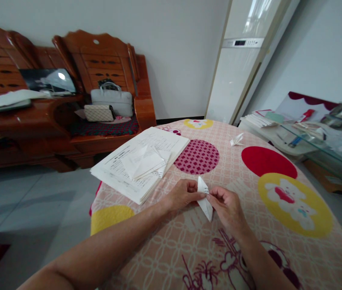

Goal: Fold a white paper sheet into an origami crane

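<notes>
A small piece of folded white paper (206,208), long and pointed at both ends with a little print on it, is held just above the table. My left hand (185,193) pinches its left edge between thumb and fingers. From the other side my right hand (225,203) grips the paper near its middle, its thumb and fingertips close to the left thumb. Beyond the hands lies a stack of printed sheets (122,167), with folded white paper pieces (151,161) on top. A finished-looking small folded paper figure (236,139) rests at the far right of the table.
The round table wears a patterned pink cloth (158,245). Wooden chairs (98,60) stand behind to the left, with a grey handbag (113,100) on one seat. A tall white cabinet-like unit (237,68) and a cluttered glass side table (318,141) are at the right.
</notes>
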`<action>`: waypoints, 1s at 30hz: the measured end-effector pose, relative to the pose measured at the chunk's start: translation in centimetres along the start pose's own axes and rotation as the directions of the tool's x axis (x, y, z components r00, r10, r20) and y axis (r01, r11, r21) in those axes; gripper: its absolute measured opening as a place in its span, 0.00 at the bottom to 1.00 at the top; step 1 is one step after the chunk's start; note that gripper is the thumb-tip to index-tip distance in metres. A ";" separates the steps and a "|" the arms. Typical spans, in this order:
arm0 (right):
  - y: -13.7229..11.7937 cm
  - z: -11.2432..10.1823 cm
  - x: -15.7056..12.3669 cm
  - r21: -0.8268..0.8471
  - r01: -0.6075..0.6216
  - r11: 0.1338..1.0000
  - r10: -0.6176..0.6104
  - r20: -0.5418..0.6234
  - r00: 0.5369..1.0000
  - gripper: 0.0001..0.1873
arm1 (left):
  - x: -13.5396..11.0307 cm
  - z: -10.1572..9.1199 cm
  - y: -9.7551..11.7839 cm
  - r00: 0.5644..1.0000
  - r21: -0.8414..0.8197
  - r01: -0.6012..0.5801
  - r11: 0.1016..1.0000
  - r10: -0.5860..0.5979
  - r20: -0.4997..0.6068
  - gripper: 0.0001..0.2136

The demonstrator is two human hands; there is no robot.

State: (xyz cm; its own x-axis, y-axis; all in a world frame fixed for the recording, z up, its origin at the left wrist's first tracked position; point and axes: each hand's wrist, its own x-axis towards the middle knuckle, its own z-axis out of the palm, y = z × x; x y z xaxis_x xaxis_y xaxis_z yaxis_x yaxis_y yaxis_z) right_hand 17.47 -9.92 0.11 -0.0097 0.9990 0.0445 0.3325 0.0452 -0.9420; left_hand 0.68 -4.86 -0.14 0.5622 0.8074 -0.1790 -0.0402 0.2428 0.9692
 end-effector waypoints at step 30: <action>0.7 0.4 0.8 -0.630 0.405 0.663 -0.376 0.188 0.908 0.11 | -1.6 -0.4 -0.8 0.879 0.803 -0.431 0.412 0.392 0.271 0.10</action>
State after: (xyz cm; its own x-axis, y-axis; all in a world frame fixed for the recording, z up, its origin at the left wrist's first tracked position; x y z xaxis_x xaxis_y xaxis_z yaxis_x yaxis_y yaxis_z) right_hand 17.29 -9.10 -0.61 -0.3110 0.8907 0.3316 0.8107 0.4307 -0.3965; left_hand -0.49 -6.15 -0.74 0.7021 0.6595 0.2685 0.4046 -0.6798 0.6117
